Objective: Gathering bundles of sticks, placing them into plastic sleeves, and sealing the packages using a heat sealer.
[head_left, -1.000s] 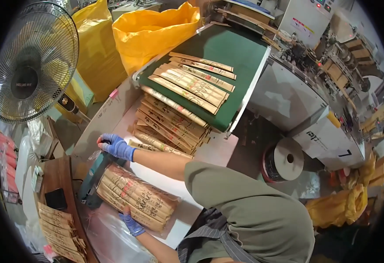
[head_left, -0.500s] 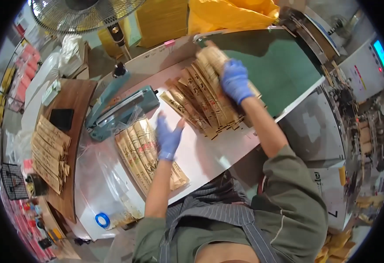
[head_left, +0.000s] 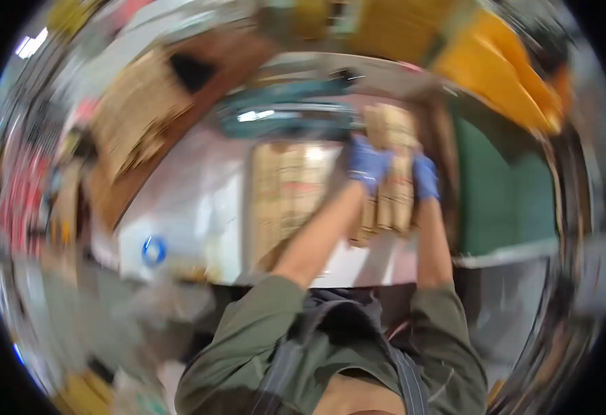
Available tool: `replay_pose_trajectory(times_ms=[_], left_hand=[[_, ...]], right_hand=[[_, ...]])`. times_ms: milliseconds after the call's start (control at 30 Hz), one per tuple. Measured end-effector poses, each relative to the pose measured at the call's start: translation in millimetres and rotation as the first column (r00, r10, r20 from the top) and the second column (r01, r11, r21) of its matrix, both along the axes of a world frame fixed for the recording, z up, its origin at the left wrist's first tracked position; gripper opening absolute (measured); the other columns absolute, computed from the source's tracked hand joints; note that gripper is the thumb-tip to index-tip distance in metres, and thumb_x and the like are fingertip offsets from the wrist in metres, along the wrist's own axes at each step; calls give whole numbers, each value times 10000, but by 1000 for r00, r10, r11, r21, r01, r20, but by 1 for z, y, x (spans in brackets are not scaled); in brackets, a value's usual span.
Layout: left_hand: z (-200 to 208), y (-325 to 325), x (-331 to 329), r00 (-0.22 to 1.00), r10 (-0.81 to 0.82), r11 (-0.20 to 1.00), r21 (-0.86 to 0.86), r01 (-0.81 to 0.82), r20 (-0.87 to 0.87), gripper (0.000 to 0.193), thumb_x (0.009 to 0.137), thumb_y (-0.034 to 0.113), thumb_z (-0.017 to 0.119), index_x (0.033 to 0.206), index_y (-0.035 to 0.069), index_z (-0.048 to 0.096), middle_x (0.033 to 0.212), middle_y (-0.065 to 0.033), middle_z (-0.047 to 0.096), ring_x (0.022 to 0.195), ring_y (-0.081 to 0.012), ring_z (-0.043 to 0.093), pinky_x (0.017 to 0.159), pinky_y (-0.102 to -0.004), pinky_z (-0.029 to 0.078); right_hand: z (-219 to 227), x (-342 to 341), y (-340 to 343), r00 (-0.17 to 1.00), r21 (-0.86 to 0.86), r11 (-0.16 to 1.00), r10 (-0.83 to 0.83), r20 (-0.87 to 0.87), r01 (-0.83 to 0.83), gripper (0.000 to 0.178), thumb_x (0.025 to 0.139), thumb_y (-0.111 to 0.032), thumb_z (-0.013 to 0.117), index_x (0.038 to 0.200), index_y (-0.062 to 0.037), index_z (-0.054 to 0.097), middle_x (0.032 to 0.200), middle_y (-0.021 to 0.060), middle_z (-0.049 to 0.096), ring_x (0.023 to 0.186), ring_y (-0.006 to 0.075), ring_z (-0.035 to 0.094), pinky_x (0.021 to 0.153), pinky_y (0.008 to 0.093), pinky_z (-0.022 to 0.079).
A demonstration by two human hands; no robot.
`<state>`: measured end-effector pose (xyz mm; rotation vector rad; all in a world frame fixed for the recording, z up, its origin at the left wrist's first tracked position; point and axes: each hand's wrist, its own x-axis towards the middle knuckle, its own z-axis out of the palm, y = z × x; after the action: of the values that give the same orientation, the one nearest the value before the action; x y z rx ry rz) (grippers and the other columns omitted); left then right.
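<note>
Both my hands wear blue gloves and press in from either side on a bundle of long, narrow brown paper packets (head_left: 398, 166). My left hand (head_left: 370, 164) is closed on the bundle's left side, and my right hand (head_left: 425, 177) grips its right side. Motion smears the fingers and the packets. To the left, a flat group of similar packets (head_left: 285, 190), in clear plastic, lies on the white tabletop (head_left: 213, 187). Just beyond them stands a teal bag sealer (head_left: 282, 111).
On the left, a brown wooden board (head_left: 168, 149) bears more packets (head_left: 140, 104) and a black flat object (head_left: 191, 71). A blue tape ring (head_left: 153, 250) lies near the front left. On the right is a green belt surface (head_left: 503, 194), with a yellow bag (head_left: 500, 69) beyond it.
The view has swung left. My left hand has left the plastic-wrapped packets for the loose ones; both hands now hold these packets between them, nearer the sealer.
</note>
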<state>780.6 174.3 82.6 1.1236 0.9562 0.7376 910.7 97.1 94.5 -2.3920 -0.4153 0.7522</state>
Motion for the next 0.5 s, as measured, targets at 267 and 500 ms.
replay_pose_trajectory(times_ms=[267,500], left_hand=[[7,-37,-31,990,-108,986,-120,119,91,1115,399,385,847,1263,-60,302,1152,-206,517,1073,-303,507,942,-329,385],[109,-38,-84,779,-373,879,461,123,504,1061,392,213,837,1302,60,312,1174,-130,522,1098,-232,488,936,-301,390]], right_hand=[[-17,-23,-58,721,629,739,299,-625,239,491,833,-458,511,1104,-48,525,961,98,598,784,211,597,692,312,517],[45,-31,-85,751,921,390,603,-269,16,535,799,-284,552,1217,15,405,1115,144,529,969,255,534,833,366,452]])
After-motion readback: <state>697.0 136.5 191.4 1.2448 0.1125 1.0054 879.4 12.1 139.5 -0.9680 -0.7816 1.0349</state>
